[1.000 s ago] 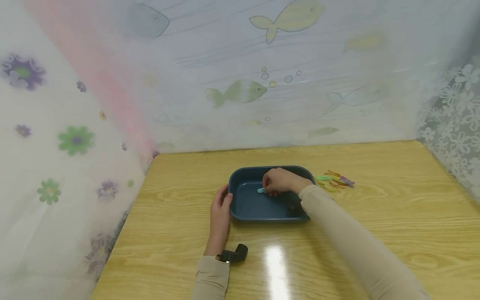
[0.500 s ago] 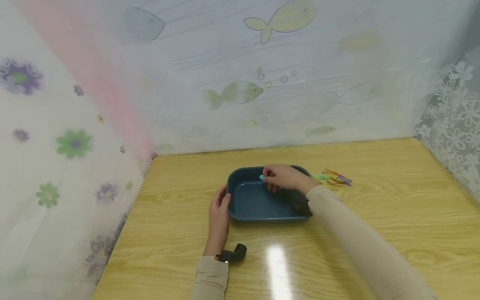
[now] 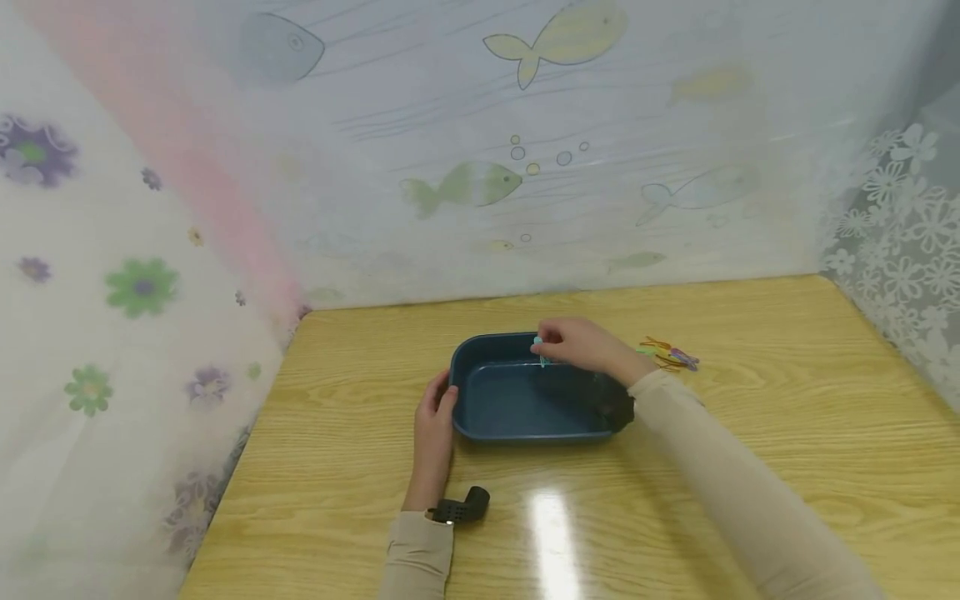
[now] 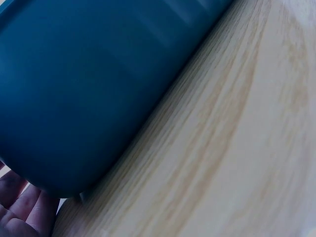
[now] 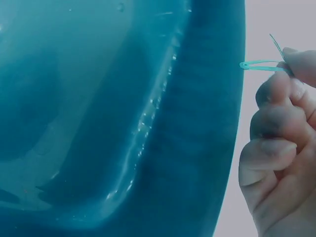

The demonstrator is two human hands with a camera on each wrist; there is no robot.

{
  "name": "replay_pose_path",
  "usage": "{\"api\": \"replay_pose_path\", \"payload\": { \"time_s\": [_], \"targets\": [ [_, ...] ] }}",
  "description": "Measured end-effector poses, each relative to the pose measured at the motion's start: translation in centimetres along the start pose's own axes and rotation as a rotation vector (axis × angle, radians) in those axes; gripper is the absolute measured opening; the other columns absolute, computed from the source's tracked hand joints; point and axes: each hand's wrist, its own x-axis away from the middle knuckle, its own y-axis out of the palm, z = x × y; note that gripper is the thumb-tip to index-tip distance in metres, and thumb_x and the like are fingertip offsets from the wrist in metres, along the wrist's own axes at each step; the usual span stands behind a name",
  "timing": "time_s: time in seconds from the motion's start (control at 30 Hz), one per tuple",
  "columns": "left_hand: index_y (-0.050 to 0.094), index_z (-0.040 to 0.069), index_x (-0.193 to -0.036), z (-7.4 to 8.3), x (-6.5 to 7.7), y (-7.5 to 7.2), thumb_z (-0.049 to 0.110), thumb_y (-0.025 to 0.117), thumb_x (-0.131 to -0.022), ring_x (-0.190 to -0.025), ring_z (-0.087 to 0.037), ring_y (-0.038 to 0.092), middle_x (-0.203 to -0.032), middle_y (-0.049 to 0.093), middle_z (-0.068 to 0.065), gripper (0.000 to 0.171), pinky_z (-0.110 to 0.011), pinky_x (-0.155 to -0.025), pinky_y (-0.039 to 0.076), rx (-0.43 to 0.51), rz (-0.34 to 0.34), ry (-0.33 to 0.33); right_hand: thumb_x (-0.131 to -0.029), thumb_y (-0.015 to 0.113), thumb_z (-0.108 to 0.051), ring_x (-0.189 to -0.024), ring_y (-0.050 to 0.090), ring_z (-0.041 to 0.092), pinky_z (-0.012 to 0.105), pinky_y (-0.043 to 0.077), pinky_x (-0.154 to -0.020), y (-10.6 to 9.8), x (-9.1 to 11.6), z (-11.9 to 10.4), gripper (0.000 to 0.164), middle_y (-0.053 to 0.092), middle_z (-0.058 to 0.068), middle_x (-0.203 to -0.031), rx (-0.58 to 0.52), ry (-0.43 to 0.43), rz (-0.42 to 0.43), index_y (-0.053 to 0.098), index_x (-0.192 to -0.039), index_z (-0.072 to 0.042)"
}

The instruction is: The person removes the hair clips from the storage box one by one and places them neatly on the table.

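Observation:
A dark blue rectangular basin (image 3: 517, 437) stands on the wooden table. My left hand (image 3: 435, 433) grips its left end, thumb at the rim and fingers along the outer wall. The left wrist view shows some fingers (image 4: 37, 207) by the basin's rounded corner. Over the far side of the basin, my right hand (image 3: 581, 342) pinches a small turquoise hair clip (image 3: 542, 357) between thumb and index finger. Seen from the right wrist, the clip (image 5: 264, 68) is unsnapped, with a thin prong standing away from its loop. The other right fingers are curled toward the palm.
Several coloured hair clips (image 3: 681, 358) lie in a loose pile on the table (image 3: 750, 417) to the right of the basin. A black wrist camera (image 3: 463, 506) sits on my left wrist. Patterned sheets (image 3: 465, 250) hang behind and beside the table.
My right hand has moved up and right, from inside the basin to its far rim, still pinching the turquoise hair clip, which now points downward. My left hand has stayed on the basin.

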Motion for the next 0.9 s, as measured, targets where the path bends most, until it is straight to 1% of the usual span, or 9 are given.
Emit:
{"api": "replay_pose_path", "payload": {
  "time_s": [0.13, 0.23, 0.33, 0.47, 0.63, 0.7, 0.8, 0.9],
  "targets": [
    [0.052, 0.021, -0.122, 0.0, 0.2, 0.0, 0.033, 0.05, -0.09, -0.113, -0.008, 0.044, -0.121, 0.051, 0.005, 0.034, -0.031, -0.096, 0.035, 0.009, -0.017, -0.008, -0.088, 0.056, -0.031, -0.058, 0.052, 0.021, 0.032, 0.043, -0.054, -0.4, 0.7, 0.6, 0.017, 0.058, 0.006, -0.071, -0.109, 0.017, 0.001, 0.054, -0.083, -0.014],
    [0.052, 0.02, -0.122, 0.1, 0.2, 0.0, 0.033, 0.05, -0.09, -0.114, -0.009, 0.044, -0.122, 0.051, 0.003, 0.035, -0.032, -0.096, 0.035, 0.014, -0.023, -0.01, -0.087, 0.057, -0.031, -0.064, 0.056, 0.029, 0.038, 0.047, -0.057, -0.7, 1.3, 0.9, 0.017, 0.062, 0.011, -0.079, -0.194, 0.033, -0.013, 0.055, -0.086, -0.013],
    [0.052, 0.019, -0.122, 0.1, 0.1, 0.0, 0.031, 0.05, -0.091, -0.113, -0.01, 0.044, -0.121, 0.052, 0.003, 0.034, -0.032, -0.096, 0.036, 0.009, -0.018, -0.004, -0.086, 0.058, -0.032, -0.07, 0.058, 0.033, 0.044, 0.048, -0.062, -0.9, 1.7, 1.0, 0.019, 0.064, 0.012, -0.083, -0.25, 0.049, -0.008, 0.057, -0.088, -0.013],
    [0.052, 0.019, -0.121, 0.2, -0.1, 0.0, 0.029, 0.049, -0.091, -0.112, -0.009, 0.045, -0.12, 0.052, 0.004, 0.032, -0.031, -0.095, 0.036, 0.006, -0.007, 0.014, -0.085, 0.058, -0.036, -0.072, 0.059, 0.032, 0.047, 0.048, -0.065, -1.2, 2.2, 1.0, 0.022, 0.064, 0.012, -0.084, -0.263, 0.062, 0.02, 0.059, -0.088, -0.014],
    [0.052, 0.019, -0.121, 0.2, -0.2, 0.0, 0.027, 0.05, -0.091, -0.113, -0.008, 0.044, -0.12, 0.052, 0.004, 0.031, -0.031, -0.096, 0.035, 0.01, -0.02, 0.016, -0.084, 0.059, -0.04, -0.072, 0.058, 0.031, 0.048, 0.047, -0.067, -1.6, 3.2, 1.3, 0.025, 0.065, 0.011, -0.083, -0.259, 0.091, 0.074, 0.059, -0.09, -0.016],
    [0.052, 0.019, -0.121, 0.2, -0.2, 0.0, 0.027, 0.049, -0.091, -0.113, -0.008, 0.044, -0.12, 0.052, 0.005, 0.031, -0.031, -0.096, 0.035, 0.006, -0.025, 0.01, -0.083, 0.059, -0.04, -0.073, 0.058, 0.032, 0.048, 0.047, -0.067, -1.7, 3.7, 1.4, 0.026, 0.064, 0.01, -0.083, -0.281, 0.102, 0.094, 0.059, -0.092, -0.016],
    [0.052, 0.019, -0.121, 0.1, -0.1, 0.0, 0.029, 0.049, -0.091, -0.113, -0.009, 0.044, -0.12, 0.052, 0.004, 0.032, -0.031, -0.096, 0.035, 0.005, -0.02, 0.005, -0.082, 0.06, -0.041, -0.075, 0.058, 0.035, 0.048, 0.047, -0.069, -1.9, 4.3, 1.7, 0.03, 0.064, 0.012, -0.085, -0.349, 0.116, 0.129, 0.058, -0.095, -0.014],
    [0.053, 0.018, -0.121, 0.0, -0.1, 0.0, 0.03, 0.049, -0.091, -0.112, -0.009, 0.045, -0.12, 0.052, 0.003, 0.032, -0.031, -0.096, 0.035, 0.008, -0.015, 0.002, -0.081, 0.061, -0.042, -0.076, 0.058, 0.036, 0.046, 0.048, -0.068, -2.0, 4.9, 2.2, 0.032, 0.063, 0.015, -0.086, -0.396, 0.123, 0.175, 0.056, -0.095, -0.013]
  ]
}}
